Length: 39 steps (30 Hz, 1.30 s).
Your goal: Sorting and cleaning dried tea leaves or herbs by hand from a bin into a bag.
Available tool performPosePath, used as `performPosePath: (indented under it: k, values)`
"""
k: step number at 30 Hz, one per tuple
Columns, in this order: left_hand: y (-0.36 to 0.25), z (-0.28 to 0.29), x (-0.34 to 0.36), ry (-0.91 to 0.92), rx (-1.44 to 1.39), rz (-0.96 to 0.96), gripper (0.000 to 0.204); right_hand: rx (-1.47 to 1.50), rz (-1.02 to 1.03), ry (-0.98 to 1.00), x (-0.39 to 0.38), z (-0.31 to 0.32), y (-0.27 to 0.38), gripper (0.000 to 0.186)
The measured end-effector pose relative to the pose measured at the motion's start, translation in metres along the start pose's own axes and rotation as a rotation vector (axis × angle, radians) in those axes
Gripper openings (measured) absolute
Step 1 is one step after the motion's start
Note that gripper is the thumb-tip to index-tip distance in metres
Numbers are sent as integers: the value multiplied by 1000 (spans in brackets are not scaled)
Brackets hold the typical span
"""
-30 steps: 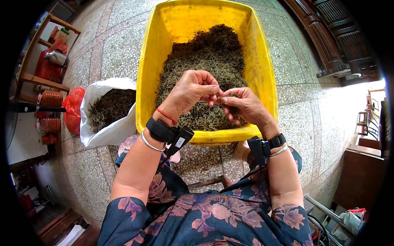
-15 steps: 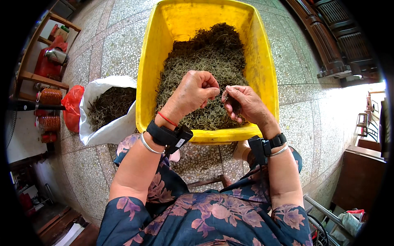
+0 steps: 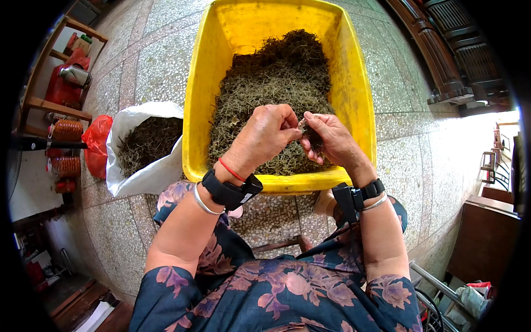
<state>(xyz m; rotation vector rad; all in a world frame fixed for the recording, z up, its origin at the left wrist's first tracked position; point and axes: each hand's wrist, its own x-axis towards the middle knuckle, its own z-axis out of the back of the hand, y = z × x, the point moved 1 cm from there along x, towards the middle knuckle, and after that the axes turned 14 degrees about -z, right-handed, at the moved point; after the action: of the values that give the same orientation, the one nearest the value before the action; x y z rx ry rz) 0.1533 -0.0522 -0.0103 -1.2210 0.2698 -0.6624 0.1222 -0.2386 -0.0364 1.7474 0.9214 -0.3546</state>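
Note:
Over a yellow plastic tub (image 3: 197, 105) my two hands meet. A heap of dried, twiggy plant stems (image 3: 271, 86) lies in it, grey-green in the middle and darker at the far end. In the curled fingers of my right hand (image 3: 336, 141) sits a small clump of dark dried stems (image 3: 313, 138). My left hand (image 3: 268, 130) is closed in a pinch, thumb and fingertips right at that clump's edge; whatever is between them is too small to make out. Both wrists carry black straps and silver bangles.
Left of the tub, a white sack (image 3: 119, 160) holds more dark dried stems, with a red plastic bag (image 3: 98, 146) beside it. Jars and a wooden rack (image 3: 58, 107) stand farther left. Dark carved wooden furniture (image 3: 442, 61) is at the far right.
My left hand has come down and right, its fingertips closing the gap to the clump in my right hand. The right hand has hardly moved.

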Motion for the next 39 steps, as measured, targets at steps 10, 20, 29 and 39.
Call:
performPosePath:
  k: [10,20,29,39]
  values:
    - [8,-6,2,-121,216,-160,9,-89,23,-53,3,-6,2,31]
    - [12,5,2,-24,183,-40,7,-198,83,-369,6,2,4,28]
    - [14,6,4,-134,-86,96,10,21,65,-52,11,-4,5,23]
    - [15,5,3,-296,-229,105,9,-23,70,-19,13,-8,5,20]
